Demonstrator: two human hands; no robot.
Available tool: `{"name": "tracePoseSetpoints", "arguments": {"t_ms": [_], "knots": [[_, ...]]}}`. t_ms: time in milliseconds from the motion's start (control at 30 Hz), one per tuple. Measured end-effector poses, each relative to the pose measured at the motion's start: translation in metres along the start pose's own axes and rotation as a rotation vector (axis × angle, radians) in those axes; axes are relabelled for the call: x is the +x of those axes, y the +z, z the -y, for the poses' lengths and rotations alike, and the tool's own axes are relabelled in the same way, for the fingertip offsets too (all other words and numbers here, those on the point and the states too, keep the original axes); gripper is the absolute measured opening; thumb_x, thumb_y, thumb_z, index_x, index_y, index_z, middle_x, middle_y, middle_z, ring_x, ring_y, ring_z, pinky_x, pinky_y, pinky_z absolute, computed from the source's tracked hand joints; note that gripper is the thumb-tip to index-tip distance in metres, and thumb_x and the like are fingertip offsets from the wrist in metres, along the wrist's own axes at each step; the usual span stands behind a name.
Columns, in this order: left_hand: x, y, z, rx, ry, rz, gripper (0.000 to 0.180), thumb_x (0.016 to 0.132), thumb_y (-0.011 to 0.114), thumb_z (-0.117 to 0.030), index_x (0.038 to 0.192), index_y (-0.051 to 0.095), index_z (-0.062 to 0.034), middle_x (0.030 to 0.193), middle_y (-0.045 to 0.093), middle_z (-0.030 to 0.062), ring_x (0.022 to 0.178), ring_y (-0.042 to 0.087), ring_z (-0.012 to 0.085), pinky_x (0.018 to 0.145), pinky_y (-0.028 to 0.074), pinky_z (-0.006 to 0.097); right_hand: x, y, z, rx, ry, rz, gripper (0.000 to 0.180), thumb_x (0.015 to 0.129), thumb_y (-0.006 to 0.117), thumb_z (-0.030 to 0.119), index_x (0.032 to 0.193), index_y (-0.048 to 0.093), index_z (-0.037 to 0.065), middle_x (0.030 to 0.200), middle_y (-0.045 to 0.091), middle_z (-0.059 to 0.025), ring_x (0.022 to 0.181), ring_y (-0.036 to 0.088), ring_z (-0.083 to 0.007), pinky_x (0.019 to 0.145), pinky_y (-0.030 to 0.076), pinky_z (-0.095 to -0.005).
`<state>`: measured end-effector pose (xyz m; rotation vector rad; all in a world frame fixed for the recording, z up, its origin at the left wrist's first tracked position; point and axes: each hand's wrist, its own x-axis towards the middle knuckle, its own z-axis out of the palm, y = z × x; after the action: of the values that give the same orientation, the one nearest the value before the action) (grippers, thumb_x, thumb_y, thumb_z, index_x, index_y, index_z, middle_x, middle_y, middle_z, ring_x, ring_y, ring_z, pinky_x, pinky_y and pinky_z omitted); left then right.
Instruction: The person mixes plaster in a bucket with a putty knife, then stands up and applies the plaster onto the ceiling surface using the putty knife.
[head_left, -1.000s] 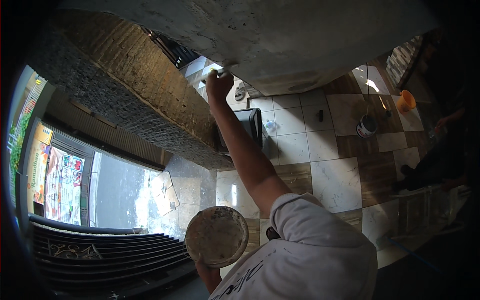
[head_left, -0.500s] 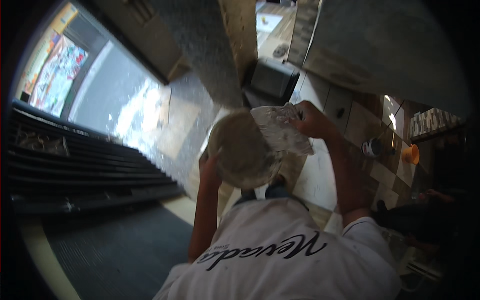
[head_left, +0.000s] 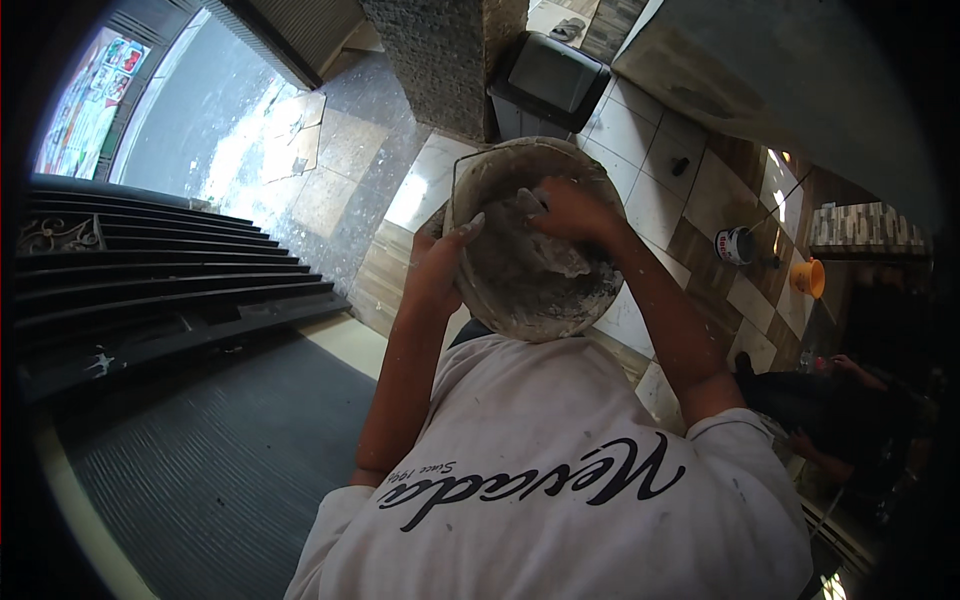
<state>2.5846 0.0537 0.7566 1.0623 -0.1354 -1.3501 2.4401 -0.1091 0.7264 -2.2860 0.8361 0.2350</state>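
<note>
A round bucket (head_left: 487, 275), grey and crusted with dried mortar, is tilted in front of my chest, its mouth facing me. My left hand (head_left: 440, 262) is closed on its left rim, with the thumb over the edge. My right hand (head_left: 575, 210) reaches inside the bucket, closed round the handle of a flat trowel (head_left: 562, 256). Wet grey mortar coats the blade, which lies low against the bucket's inner wall. Part of the blade and the fingertips of my right hand are hidden.
A dark-framed bin-like box (head_left: 550, 78) stands beyond the bucket, by a rough pillar (head_left: 440, 65). On the tiled floor at right are a paint can (head_left: 734, 246) and an orange bucket (head_left: 807, 279). Black slats (head_left: 170, 270) run along the left. Another person (head_left: 835, 405) is at lower right.
My right hand has brought the mortar-covered trowel from above the bucket's right rim down into it. The bucket has shifted slightly up and right in view, its mouth turned more toward me.
</note>
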Motion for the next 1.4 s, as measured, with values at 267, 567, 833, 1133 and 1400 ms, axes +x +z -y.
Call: {"name": "tracePoseSetpoints", "arguments": {"t_ms": [267,567,833,1133,1400], "knots": [[-0.012,-0.022,-0.003,0.003,0.045,-0.073,0.038,0.084,0.059,-0.002,0.119,0.050,0.0083,0.109,0.060,0.0176,0.094,0.063,0.0247,0.080,0.054,0.035,0.003,0.051,0.022,-0.077,-0.020,0.170,0.042,0.071,0.066,0.025,0.100,0.060,-0.004,0.106,0.059,-0.0268,0.101,0.058,-0.0380,0.087,0.047,-0.0436],[-0.009,-0.032,0.001,-0.038,-0.010,-0.257,0.039,0.082,0.061,0.002,0.118,0.047,0.0098,0.110,0.058,0.0225,0.094,0.063,0.0301,0.079,0.056,0.040,0.012,0.066,0.026,0.151,-0.061,0.030,0.037,0.067,0.063,0.017,0.096,0.062,-0.006,0.094,0.062,-0.0272,0.093,0.061,-0.0389,0.085,0.049,-0.0429],[-0.005,-0.021,-0.003,0.041,0.007,-0.124,0.036,0.083,0.060,-0.001,0.117,0.051,0.0098,0.108,0.061,0.0190,0.094,0.063,0.0251,0.079,0.055,0.036,0.004,0.014,0.039,-0.335,-0.202,0.200,0.031,0.065,0.063,0.017,0.092,0.066,0.001,0.094,0.066,-0.0194,0.089,0.064,-0.0340,0.079,0.051,-0.0427],[0.011,-0.004,0.002,0.085,-0.009,-0.168,0.034,0.084,0.058,-0.001,0.114,0.051,0.0138,0.105,0.061,0.0197,0.090,0.064,0.0271,0.075,0.055,0.036,0.064,0.066,0.018,-0.262,-0.230,0.528,0.043,0.065,0.064,0.019,0.104,0.064,0.002,0.099,0.065,-0.0222,0.090,0.064,-0.0340,0.081,0.051,-0.0407],[0.014,0.012,0.002,0.065,0.060,-0.182,0.034,0.084,0.057,0.000,0.115,0.050,0.0129,0.107,0.060,0.0205,0.093,0.064,0.0278,0.078,0.055,0.037,0.091,0.041,-0.014,-0.126,-0.177,0.508,0.050,0.068,0.062,0.022,0.112,0.061,-0.001,0.106,0.063,-0.0230,0.097,0.062,-0.0323,0.088,0.048,-0.0399]]}}
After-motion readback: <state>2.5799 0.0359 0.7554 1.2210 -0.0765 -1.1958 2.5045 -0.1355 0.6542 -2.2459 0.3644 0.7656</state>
